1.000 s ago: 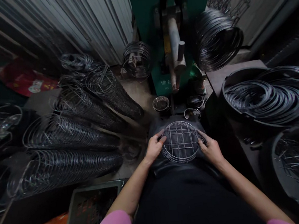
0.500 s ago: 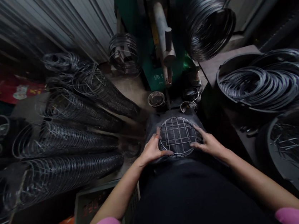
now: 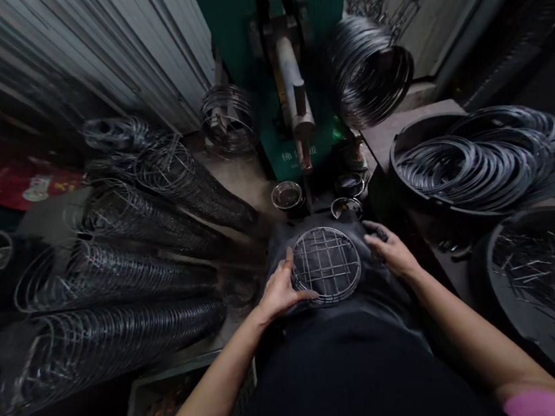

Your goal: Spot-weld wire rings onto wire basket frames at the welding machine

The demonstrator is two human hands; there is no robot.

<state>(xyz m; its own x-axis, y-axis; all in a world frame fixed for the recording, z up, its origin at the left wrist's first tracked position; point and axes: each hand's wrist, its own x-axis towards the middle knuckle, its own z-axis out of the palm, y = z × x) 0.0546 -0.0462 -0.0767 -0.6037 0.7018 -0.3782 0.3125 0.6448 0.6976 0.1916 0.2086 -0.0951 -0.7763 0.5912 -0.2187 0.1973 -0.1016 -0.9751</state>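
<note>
A round wire rack (image 3: 326,264), with crossing bars inside its rim, lies on the dark cloth over my lap. My left hand (image 3: 281,286) grips the rack's left edge, with the thumb along the near rim and the fingers at the far left side. Just right of the rack, and apart from it, is my right hand (image 3: 393,251). Its fingers are curled, with something dark and too small to make out between the fingertips and thumb.
Ahead stands a green machine (image 3: 280,147) with a metal arm (image 3: 290,66). Small round bowls (image 3: 287,195) sit below it. Long stacks of wire rings (image 3: 136,331) lie on the left. To the right are a tub of wire rings (image 3: 453,168) and a tub of short rods (image 3: 549,264).
My right hand has let go of the rack and moved off its right edge. My left hand still holds the rack. The view has shifted slightly.
</note>
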